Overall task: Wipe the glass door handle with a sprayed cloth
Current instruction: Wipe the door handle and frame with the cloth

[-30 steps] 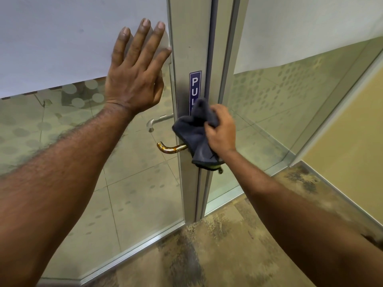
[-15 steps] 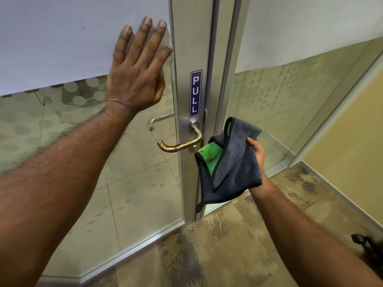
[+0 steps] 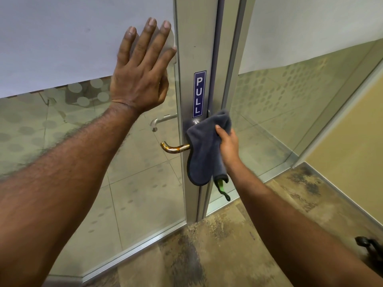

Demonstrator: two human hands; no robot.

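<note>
A brass-coloured lever handle [image 3: 175, 148] sticks out left from the aluminium door frame [image 3: 194, 48], under a blue PULL sign [image 3: 199, 94]. My right hand [image 3: 227, 141] grips a dark grey cloth [image 3: 204, 150] with a green inner side and presses it over the handle's right part and its round base. Only the handle's curved left end shows. My left hand [image 3: 143, 67] lies flat with spread fingers on the frosted glass door panel [image 3: 62, 48], above and left of the handle.
A second, silver handle [image 3: 160, 121] shows through the glass on the far side. A fixed glass panel [image 3: 290, 96] stands to the right, with a yellow wall [image 3: 356, 129] beyond. Mottled carpet [image 3: 228, 245] covers the floor. A dark object [image 3: 371, 248] sits at the right edge.
My right hand had pulled the cloth off the handle and down to the right, letting it fall open. Now it has brought the cloth back over the handle. My left hand has stayed put.
</note>
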